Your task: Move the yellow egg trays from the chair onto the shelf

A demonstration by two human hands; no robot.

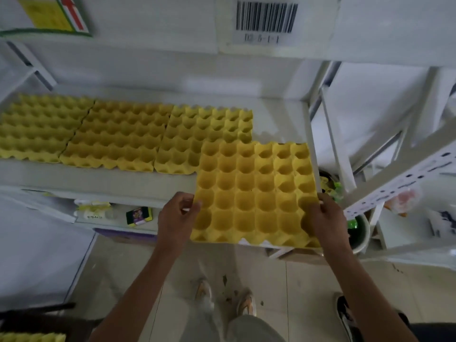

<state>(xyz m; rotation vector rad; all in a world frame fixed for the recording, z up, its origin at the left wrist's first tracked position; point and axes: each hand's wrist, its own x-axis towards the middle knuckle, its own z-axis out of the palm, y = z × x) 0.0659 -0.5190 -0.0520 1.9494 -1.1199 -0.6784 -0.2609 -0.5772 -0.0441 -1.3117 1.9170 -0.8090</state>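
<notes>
I hold a yellow egg tray (pixel 254 191) by its near corners, my left hand (pixel 177 215) on the left edge and my right hand (pixel 325 218) on the right edge. Its far part overlaps the right end of the white shelf (pixel 98 180), and its near part hangs past the shelf's front. Three yellow egg trays lie side by side on the shelf: a left tray (pixel 37 129), a middle tray (pixel 118 137) and a right tray (pixel 207 127), the last partly covered by the held one. More yellow trays (pixel 32 337) peek in at the bottom left corner on a dark chair (pixel 37 314).
A white upright post (pixel 313 144) bounds the shelf on the right. Above hangs another shelf with a barcode label (pixel 266 18). Small packets (pixel 138 215) sit on a lower shelf. A white bucket with green items (pixel 357 233) stands at the right. My feet are on the tiled floor below.
</notes>
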